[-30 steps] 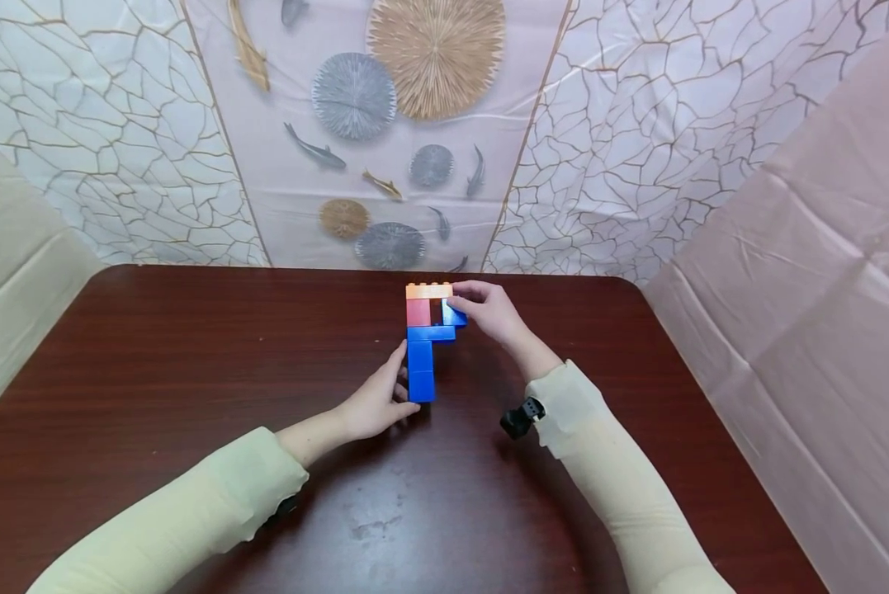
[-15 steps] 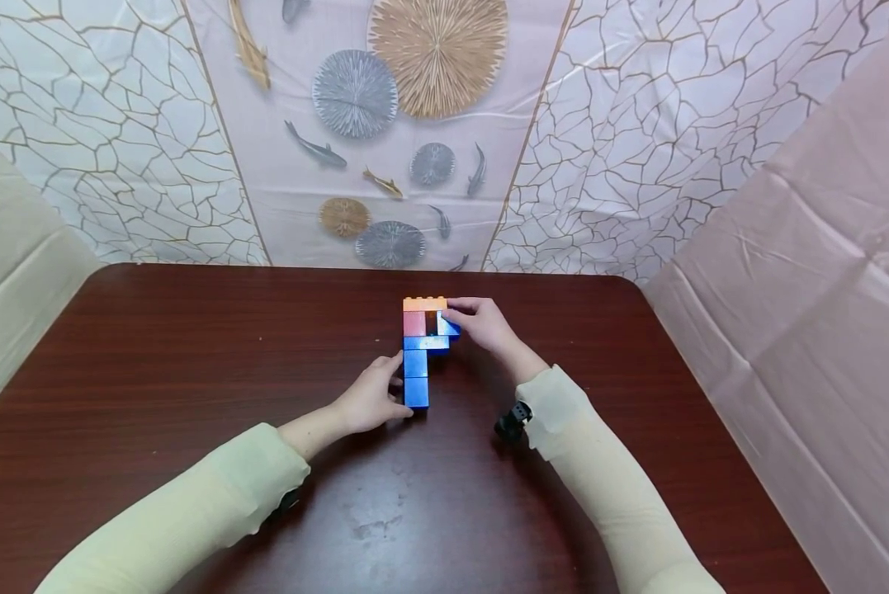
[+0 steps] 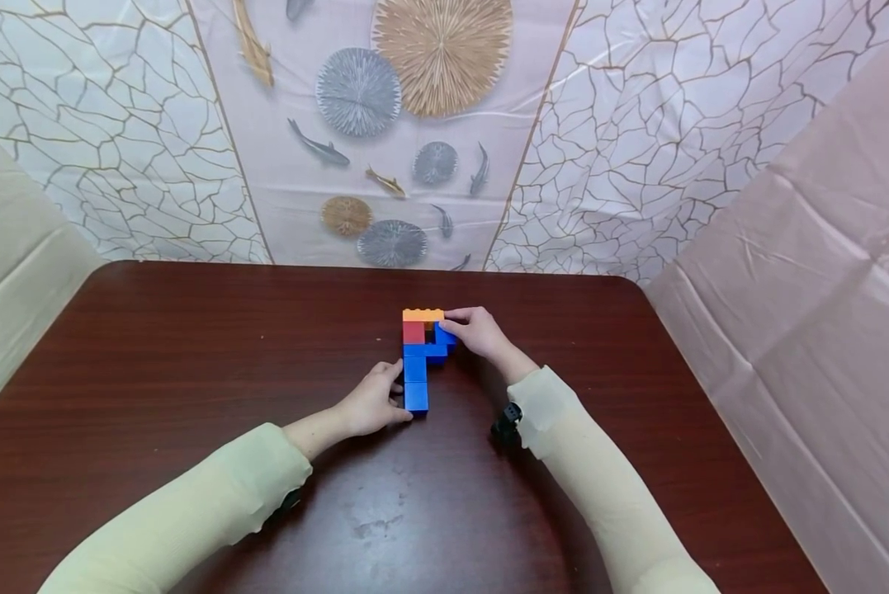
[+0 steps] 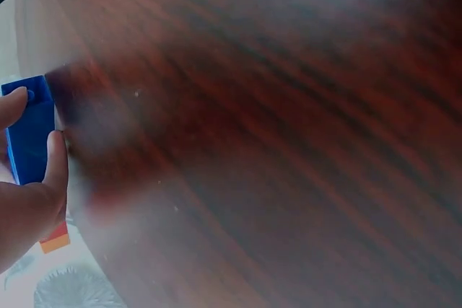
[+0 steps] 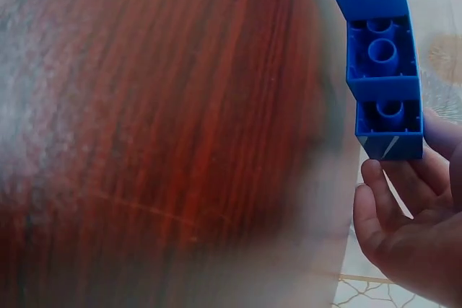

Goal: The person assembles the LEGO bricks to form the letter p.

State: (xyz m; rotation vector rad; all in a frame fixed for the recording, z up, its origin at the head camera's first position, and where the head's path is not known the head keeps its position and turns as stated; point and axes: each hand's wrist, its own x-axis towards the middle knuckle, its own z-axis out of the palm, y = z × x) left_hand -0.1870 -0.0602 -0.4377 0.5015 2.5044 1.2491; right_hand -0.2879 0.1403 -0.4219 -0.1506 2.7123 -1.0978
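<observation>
A toy building block structure (image 3: 415,369) shaped like a letter P stands between both hands over the table. Blue blocks form its lower column and a crosspiece; above sit a red block (image 3: 413,332) and, on top, an orange block (image 3: 423,315) with studs. My left hand (image 3: 370,402) grips the column from the left, its thumb near the bottom. In the left wrist view, thumb and finger lie on a blue block (image 4: 32,149). My right hand (image 3: 481,332) pinches the upper right side. Hollow block undersides (image 5: 382,52) show in the right wrist view.
The dark reddish-brown table (image 3: 191,346) has rounded far corners. Behind it hangs a patterned cloth backdrop (image 3: 288,223), with pale fabric walls (image 3: 786,289) at the sides. A black device (image 3: 507,423) is strapped at the right wrist.
Both hands have stayed on the block structure. Its top has come lower and nearer in the head view, and the right hand has moved down and slightly left with it.
</observation>
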